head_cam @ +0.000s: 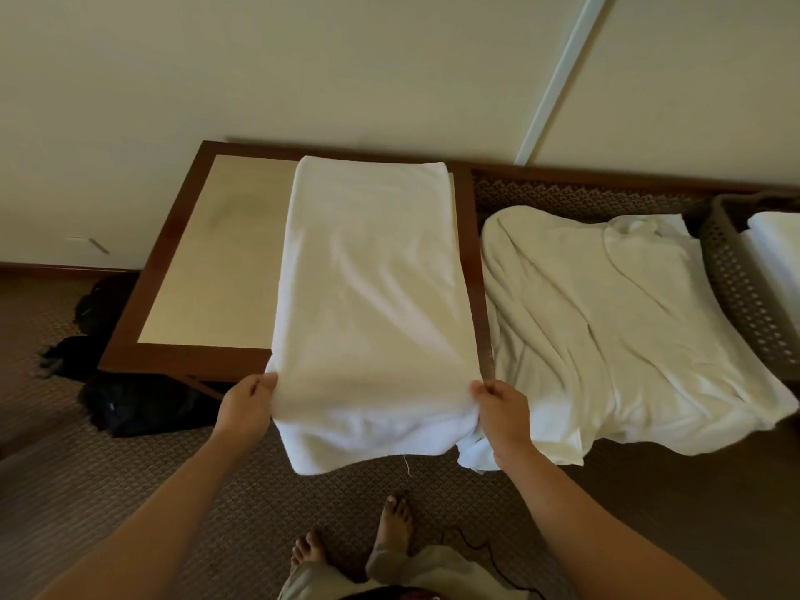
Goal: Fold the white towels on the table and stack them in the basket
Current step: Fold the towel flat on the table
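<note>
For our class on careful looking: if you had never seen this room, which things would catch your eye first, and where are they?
First, the white towel spread long over the right part of the table, its near end hanging off the edge and pinched by the left hand and right hand. Next, the crumpled pile of towels just right of it, and at the far right the brown basket with folded towels inside.

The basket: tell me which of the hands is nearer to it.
Right. The right hand grips the towel at its near right corner, on the side toward the basket; the left hand grips the near left corner, farther away.
</note>
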A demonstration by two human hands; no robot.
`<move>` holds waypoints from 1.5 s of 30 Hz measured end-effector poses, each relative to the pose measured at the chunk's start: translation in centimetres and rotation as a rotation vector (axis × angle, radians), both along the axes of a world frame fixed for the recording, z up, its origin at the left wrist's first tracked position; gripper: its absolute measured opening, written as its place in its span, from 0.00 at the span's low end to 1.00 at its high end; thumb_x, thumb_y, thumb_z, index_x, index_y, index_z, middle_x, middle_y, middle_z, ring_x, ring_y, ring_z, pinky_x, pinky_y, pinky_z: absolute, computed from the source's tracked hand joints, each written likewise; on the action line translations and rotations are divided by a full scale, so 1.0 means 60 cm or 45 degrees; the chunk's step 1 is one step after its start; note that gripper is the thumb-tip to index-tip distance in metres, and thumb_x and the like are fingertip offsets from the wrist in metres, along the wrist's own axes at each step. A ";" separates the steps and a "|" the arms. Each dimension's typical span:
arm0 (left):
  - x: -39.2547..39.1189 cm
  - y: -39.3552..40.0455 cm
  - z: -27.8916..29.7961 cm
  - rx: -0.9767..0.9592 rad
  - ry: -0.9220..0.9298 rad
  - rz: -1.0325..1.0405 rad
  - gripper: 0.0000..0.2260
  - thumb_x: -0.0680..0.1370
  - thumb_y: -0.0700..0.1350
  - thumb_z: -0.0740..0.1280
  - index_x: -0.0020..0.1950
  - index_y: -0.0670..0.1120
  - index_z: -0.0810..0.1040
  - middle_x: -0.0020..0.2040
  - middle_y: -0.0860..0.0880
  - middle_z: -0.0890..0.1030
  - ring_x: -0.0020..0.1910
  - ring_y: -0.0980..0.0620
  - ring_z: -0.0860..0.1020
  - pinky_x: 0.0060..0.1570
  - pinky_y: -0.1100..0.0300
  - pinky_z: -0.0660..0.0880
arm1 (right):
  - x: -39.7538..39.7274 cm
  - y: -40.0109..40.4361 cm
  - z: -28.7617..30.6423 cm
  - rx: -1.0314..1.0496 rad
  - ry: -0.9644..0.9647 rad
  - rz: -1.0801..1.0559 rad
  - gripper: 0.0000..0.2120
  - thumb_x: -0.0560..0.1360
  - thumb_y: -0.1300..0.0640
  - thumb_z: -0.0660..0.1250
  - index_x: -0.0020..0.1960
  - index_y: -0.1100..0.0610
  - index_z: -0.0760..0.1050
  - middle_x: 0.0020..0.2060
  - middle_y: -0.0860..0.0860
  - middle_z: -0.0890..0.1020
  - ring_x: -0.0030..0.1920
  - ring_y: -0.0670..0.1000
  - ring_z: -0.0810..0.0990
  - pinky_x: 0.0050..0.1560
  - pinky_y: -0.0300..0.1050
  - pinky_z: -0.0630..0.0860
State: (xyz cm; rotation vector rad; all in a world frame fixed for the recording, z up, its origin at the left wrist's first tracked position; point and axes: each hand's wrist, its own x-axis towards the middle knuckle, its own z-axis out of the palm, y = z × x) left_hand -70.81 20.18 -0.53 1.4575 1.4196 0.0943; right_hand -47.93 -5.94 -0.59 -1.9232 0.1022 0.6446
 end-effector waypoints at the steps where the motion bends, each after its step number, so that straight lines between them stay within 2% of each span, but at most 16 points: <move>1: 0.004 -0.008 -0.002 0.057 0.031 0.012 0.15 0.86 0.54 0.57 0.61 0.46 0.78 0.51 0.48 0.80 0.48 0.48 0.78 0.50 0.47 0.75 | 0.000 -0.002 -0.006 -0.048 0.001 0.020 0.14 0.80 0.58 0.69 0.38 0.63 0.77 0.31 0.58 0.72 0.38 0.54 0.71 0.40 0.51 0.73; 4: 0.016 -0.028 -0.005 0.165 0.069 0.085 0.14 0.87 0.52 0.55 0.63 0.45 0.74 0.49 0.47 0.77 0.45 0.47 0.76 0.44 0.50 0.71 | -0.003 -0.009 -0.009 -0.050 -0.077 0.061 0.12 0.80 0.58 0.69 0.40 0.64 0.79 0.31 0.57 0.76 0.36 0.51 0.72 0.41 0.45 0.71; 8: 0.022 -0.035 -0.018 0.218 0.153 0.143 0.15 0.87 0.51 0.54 0.67 0.44 0.72 0.53 0.45 0.76 0.51 0.42 0.75 0.51 0.44 0.74 | -0.005 -0.016 -0.013 -0.233 -0.138 0.179 0.09 0.80 0.54 0.69 0.42 0.52 0.83 0.36 0.48 0.84 0.39 0.44 0.80 0.41 0.36 0.72; 10: 0.024 -0.035 -0.021 0.221 0.193 0.167 0.14 0.87 0.51 0.54 0.68 0.45 0.71 0.54 0.45 0.76 0.52 0.40 0.76 0.53 0.40 0.75 | -0.005 -0.015 -0.022 -0.309 -0.118 0.201 0.11 0.80 0.54 0.69 0.40 0.56 0.83 0.32 0.50 0.83 0.34 0.45 0.78 0.37 0.37 0.71; 12: 0.028 -0.036 -0.020 0.188 0.171 0.203 0.13 0.86 0.49 0.55 0.67 0.45 0.70 0.55 0.44 0.76 0.50 0.41 0.76 0.48 0.43 0.74 | -0.005 -0.009 -0.025 -0.319 -0.102 0.210 0.15 0.79 0.55 0.69 0.39 0.65 0.79 0.28 0.53 0.76 0.28 0.46 0.73 0.35 0.40 0.70; 15: 0.029 -0.045 -0.015 0.123 0.036 0.298 0.12 0.83 0.53 0.60 0.62 0.48 0.70 0.52 0.44 0.78 0.46 0.45 0.76 0.43 0.47 0.73 | -0.009 -0.005 -0.025 -0.286 -0.102 0.216 0.18 0.78 0.53 0.69 0.38 0.66 0.74 0.28 0.52 0.71 0.31 0.51 0.70 0.38 0.46 0.67; 18: 0.020 -0.042 -0.012 0.170 0.101 0.232 0.14 0.84 0.57 0.62 0.60 0.47 0.71 0.51 0.46 0.78 0.48 0.45 0.77 0.47 0.46 0.74 | -0.005 -0.009 -0.024 -0.334 -0.140 0.250 0.17 0.78 0.54 0.69 0.37 0.66 0.75 0.28 0.54 0.74 0.32 0.53 0.72 0.39 0.47 0.68; 20: 0.022 -0.036 -0.012 0.233 0.217 0.194 0.11 0.84 0.53 0.63 0.59 0.46 0.72 0.55 0.44 0.78 0.52 0.41 0.77 0.52 0.42 0.76 | -0.001 -0.007 -0.020 -0.402 -0.146 0.280 0.11 0.77 0.56 0.69 0.40 0.63 0.79 0.33 0.56 0.80 0.37 0.55 0.77 0.39 0.45 0.70; 23: 0.033 -0.035 -0.005 0.408 0.380 0.143 0.10 0.80 0.43 0.65 0.60 0.47 0.71 0.64 0.43 0.73 0.62 0.37 0.71 0.64 0.36 0.69 | -0.001 0.001 -0.003 -0.455 -0.170 0.297 0.03 0.73 0.57 0.67 0.42 0.52 0.78 0.38 0.49 0.82 0.41 0.50 0.79 0.42 0.46 0.74; 26: 0.046 -0.032 0.010 0.558 0.422 0.062 0.17 0.77 0.42 0.64 0.66 0.49 0.71 0.69 0.42 0.70 0.67 0.37 0.67 0.68 0.38 0.63 | 0.003 0.013 0.015 -0.540 -0.356 0.301 0.07 0.73 0.52 0.67 0.36 0.48 0.75 0.35 0.45 0.80 0.38 0.48 0.77 0.46 0.49 0.72; 30: 0.064 0.006 0.011 0.509 0.520 -0.058 0.17 0.84 0.53 0.56 0.70 0.50 0.72 0.71 0.42 0.71 0.69 0.37 0.66 0.69 0.39 0.62 | 0.020 0.041 0.016 -0.540 -0.416 0.350 0.17 0.72 0.44 0.60 0.28 0.50 0.65 0.33 0.47 0.73 0.36 0.52 0.74 0.46 0.52 0.72; 33: 0.077 0.045 0.007 0.469 0.510 -0.245 0.22 0.84 0.61 0.56 0.70 0.48 0.73 0.64 0.43 0.78 0.64 0.37 0.72 0.64 0.42 0.70 | 0.045 0.070 0.017 -0.509 -0.407 0.427 0.22 0.74 0.37 0.60 0.30 0.52 0.66 0.30 0.48 0.73 0.35 0.53 0.75 0.44 0.51 0.74; 36: 0.084 0.074 0.005 0.352 0.389 -0.267 0.18 0.84 0.58 0.60 0.62 0.44 0.75 0.53 0.44 0.81 0.51 0.42 0.78 0.49 0.48 0.76 | 0.062 0.082 0.019 -0.375 -0.420 0.409 0.20 0.78 0.47 0.64 0.33 0.56 0.67 0.28 0.50 0.72 0.32 0.52 0.73 0.38 0.53 0.74; 39: 0.087 0.076 0.002 0.364 0.417 -0.202 0.14 0.84 0.54 0.62 0.59 0.45 0.74 0.50 0.46 0.79 0.48 0.43 0.78 0.45 0.49 0.75 | 0.065 0.080 0.016 -0.475 -0.446 0.391 0.19 0.79 0.53 0.63 0.32 0.56 0.63 0.26 0.49 0.68 0.29 0.52 0.69 0.33 0.46 0.66; 42: 0.101 0.071 -0.002 0.425 0.412 -0.183 0.09 0.82 0.52 0.61 0.57 0.48 0.71 0.50 0.48 0.78 0.48 0.44 0.77 0.47 0.48 0.76 | 0.069 0.093 0.009 -0.575 -0.364 0.408 0.17 0.76 0.51 0.61 0.31 0.54 0.63 0.27 0.47 0.69 0.31 0.52 0.70 0.39 0.46 0.68; 45: 0.125 0.096 0.006 0.428 0.319 -0.155 0.14 0.84 0.57 0.56 0.56 0.48 0.72 0.49 0.47 0.78 0.48 0.45 0.77 0.45 0.50 0.72 | 0.089 0.131 0.014 -0.536 -0.342 0.385 0.17 0.77 0.43 0.61 0.34 0.52 0.67 0.32 0.47 0.74 0.36 0.53 0.75 0.45 0.52 0.73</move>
